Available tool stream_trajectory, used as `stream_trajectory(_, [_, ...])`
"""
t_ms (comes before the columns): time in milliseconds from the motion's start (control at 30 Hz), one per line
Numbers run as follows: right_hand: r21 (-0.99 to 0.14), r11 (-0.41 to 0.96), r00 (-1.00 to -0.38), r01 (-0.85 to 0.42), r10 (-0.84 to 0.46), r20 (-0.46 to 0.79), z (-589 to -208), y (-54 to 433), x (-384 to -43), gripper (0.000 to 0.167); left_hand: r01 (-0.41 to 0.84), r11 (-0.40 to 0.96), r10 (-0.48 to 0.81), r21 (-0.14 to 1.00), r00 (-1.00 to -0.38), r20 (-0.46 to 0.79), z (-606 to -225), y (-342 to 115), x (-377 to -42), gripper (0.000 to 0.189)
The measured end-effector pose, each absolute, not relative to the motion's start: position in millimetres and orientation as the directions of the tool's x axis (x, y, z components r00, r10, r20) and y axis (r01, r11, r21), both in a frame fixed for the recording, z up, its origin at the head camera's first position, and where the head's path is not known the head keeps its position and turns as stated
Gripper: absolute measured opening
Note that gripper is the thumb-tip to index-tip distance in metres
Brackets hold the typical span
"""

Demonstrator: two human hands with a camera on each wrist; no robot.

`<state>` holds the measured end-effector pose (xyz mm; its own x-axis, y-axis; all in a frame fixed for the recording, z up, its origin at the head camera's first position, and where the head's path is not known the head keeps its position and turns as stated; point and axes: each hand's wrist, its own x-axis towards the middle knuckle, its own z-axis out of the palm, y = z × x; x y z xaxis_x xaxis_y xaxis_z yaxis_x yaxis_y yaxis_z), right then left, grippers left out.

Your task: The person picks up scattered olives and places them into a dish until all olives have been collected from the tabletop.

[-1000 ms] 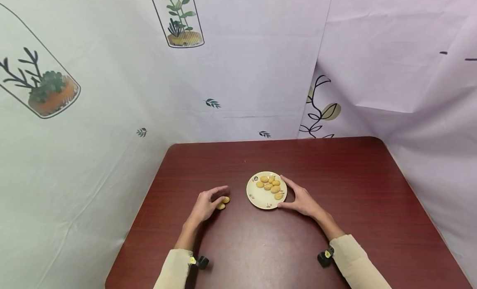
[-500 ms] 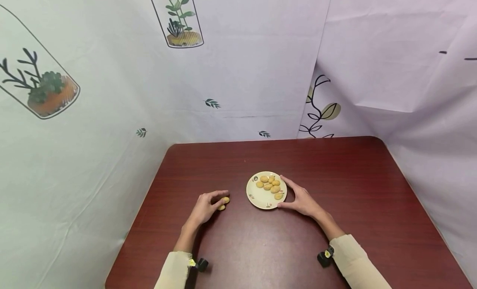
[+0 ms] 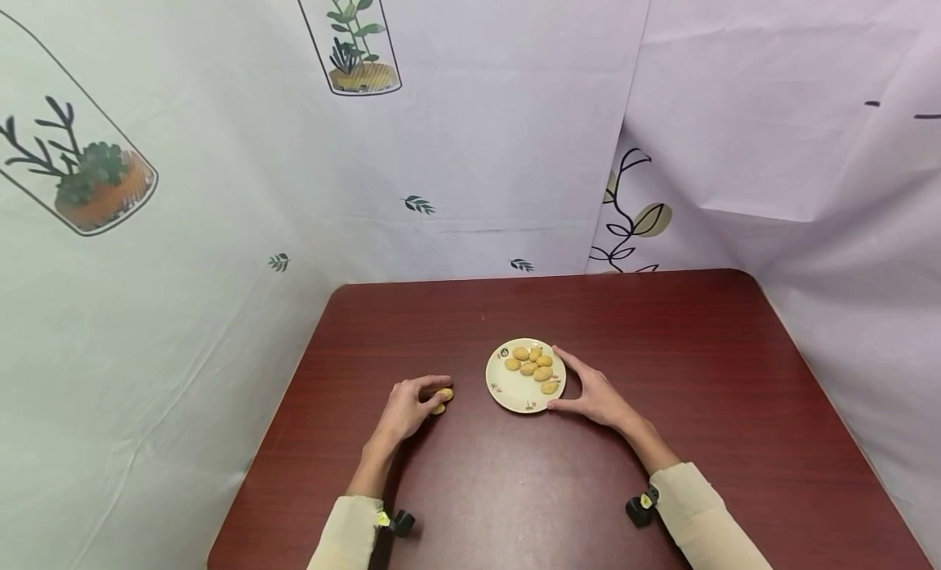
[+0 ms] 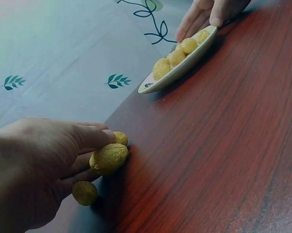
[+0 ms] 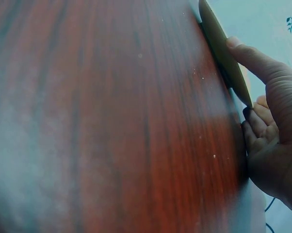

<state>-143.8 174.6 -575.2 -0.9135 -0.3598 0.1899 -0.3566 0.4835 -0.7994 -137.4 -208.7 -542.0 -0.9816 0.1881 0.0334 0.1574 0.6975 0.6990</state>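
Observation:
My left hand (image 3: 404, 408) is low over the table, left of the plate. In the left wrist view its thumb and fingers pinch a wrinkled yellow potato-like lump (image 4: 108, 159). A second lump (image 4: 120, 138) shows behind it, and a smaller, darker one (image 4: 85, 192) lies by the lower fingers. With thumb and fingers spread, my right hand (image 3: 597, 397) holds the right side of a round cream plate (image 3: 507, 392). Its thumb touches the rim in the right wrist view. Several similar yellow lumps (image 3: 543, 374) lie on the plate, mostly toward its far and right sides.
The dark red wooden table (image 3: 529, 488) has rounded far corners. Pale cloth with printed plants (image 3: 470, 145) hangs behind it and along both sides. A black wrist camera (image 3: 402, 523) sits on the left wrist, another wrist camera (image 3: 639, 512) on the right.
The left thumb and fingers have drawn in around the lumps, which show less beneath the hand. The right hand and plate have stayed in place.

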Motion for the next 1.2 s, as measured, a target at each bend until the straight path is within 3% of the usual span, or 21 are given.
stream_trajectory(700, [-0.799,0.5,-0.92,-0.335,-0.355,0.164,-572.6,174.0,-141.8,0.105,0.179,0.673,0.174,0.717,-0.981,0.081,-545.9,-209.0,-139.2,0.019])
stream_trajectory(1200, [-0.799,0.501,-0.921,-0.333,-0.355,0.16,-571.8,173.8,-141.4,0.105,0.197,0.542,0.185,0.817,-0.976,0.112,-547.9,-203.4,-147.8,0.024])
